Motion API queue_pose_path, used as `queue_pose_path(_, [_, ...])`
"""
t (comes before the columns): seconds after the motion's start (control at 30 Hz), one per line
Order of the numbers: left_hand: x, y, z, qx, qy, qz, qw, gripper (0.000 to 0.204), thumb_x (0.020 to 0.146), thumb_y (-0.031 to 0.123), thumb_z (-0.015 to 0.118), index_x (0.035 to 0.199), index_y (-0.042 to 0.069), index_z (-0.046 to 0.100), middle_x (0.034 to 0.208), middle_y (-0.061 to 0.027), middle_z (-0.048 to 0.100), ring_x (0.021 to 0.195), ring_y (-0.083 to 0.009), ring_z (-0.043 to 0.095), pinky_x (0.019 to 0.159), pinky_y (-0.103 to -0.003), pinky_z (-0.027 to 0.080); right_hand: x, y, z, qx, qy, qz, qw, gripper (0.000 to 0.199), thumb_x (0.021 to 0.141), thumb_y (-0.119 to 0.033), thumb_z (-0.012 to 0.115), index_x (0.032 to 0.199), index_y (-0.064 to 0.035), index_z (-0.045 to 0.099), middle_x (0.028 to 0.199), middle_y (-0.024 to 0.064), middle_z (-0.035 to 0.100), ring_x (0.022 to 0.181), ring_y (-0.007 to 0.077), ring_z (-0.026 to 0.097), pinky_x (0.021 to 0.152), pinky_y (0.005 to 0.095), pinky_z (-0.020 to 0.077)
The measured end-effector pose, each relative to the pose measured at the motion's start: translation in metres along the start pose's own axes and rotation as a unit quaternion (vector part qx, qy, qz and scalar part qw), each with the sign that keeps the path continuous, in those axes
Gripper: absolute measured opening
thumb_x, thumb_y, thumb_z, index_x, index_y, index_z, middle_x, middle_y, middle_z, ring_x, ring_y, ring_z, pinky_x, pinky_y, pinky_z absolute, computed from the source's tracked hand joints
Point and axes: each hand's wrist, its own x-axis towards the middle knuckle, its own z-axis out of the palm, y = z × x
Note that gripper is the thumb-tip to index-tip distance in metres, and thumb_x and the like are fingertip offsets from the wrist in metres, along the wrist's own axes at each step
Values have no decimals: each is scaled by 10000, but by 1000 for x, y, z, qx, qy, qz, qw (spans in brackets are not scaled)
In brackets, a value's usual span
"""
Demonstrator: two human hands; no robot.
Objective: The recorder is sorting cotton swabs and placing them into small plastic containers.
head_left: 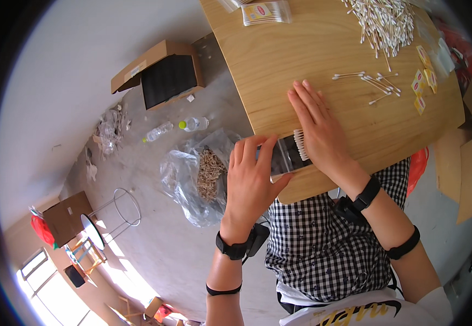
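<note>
White shirt (430, 308) at the lower edge bears gold-and-black lettering. At centre, the right hand (323, 133) lies flat over cotton swabs (300, 144) beside a plastic bag (286, 155); the left hand (251, 176), thumb and fingers apart, meets the bag, its grip unclear. On the worktop (279, 60), upper right, yellow-and-white cards (419, 81) show red ovals, like the top packet's label (260, 11).

Swab row (300, 144) partly hidden by right hand (324, 133), swab heap (387, 24) cut off at top edge
</note>
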Motion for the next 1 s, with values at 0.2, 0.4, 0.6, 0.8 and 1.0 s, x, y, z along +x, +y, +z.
queue_pose_path(0.2, [10, -1, -5, -49, -34, 21, 998, 671, 586, 97, 866, 1181, 25, 564, 1123, -130, 539, 1056, -333, 515, 903, -403, 473, 0, -1, -1, -3, 2, -1, 1000, 551, 882, -22, 484, 1424, 6, 390, 1512, 143, 364, 1425, 263, 318, 1169, 432, 291])
queue_pose_path(0.4, [12, -2, -12, -63, -54, 16, 996, 650, 588, 70, 854, 1159, 21, 548, 1110, -132, 530, 1054, -340, 510, 907, -415, 477, 1, -8, -1, 8, -6, -8, 1000, 534, 888, -31, 475, 1416, 5, 399, 1509, 134, 371, 1423, 261, 322, 1160, 426, 309])
queue_pose_path(0.6, [13, -5, -3, -100, -46, 5, 994, 605, 584, 21, 818, 1123, 12, 543, 1098, -139, 526, 1051, -338, 510, 901, -404, 483, 0, -7, 0, -1, -8, -11, 1000, 540, 885, -27, 477, 1418, 4, 396, 1511, 131, 366, 1421, 255, 325, 1158, 428, 318])
queue_pose_path(0.8, [11, -10, 7, -131, -23, 26, 991, 619, 564, 32, 823, 1114, -3, 540, 1086, -146, 527, 1043, -349, 507, 900, -408, 481, 2, -14, -2, 23, -23, -35, 999, 528, 875, -48, 509, 1392, 21, 426, 1485, 134, 405, 1420, 252, 327, 1162, 419, 312])
queue_pose_path(1.0, [13, -9, 4, -123, -14, 43, 991, 618, 555, 22, 823, 1105, -21, 546, 1083, -151, 531, 1034, -349, 509, 890, -411, 481, 9, -20, -1, 24, -10, -41, 999, 536, 863, -74, 547, 1374, 39, 435, 1462, 147, 428, 1408, 254, 346, 1165, 416, 313])
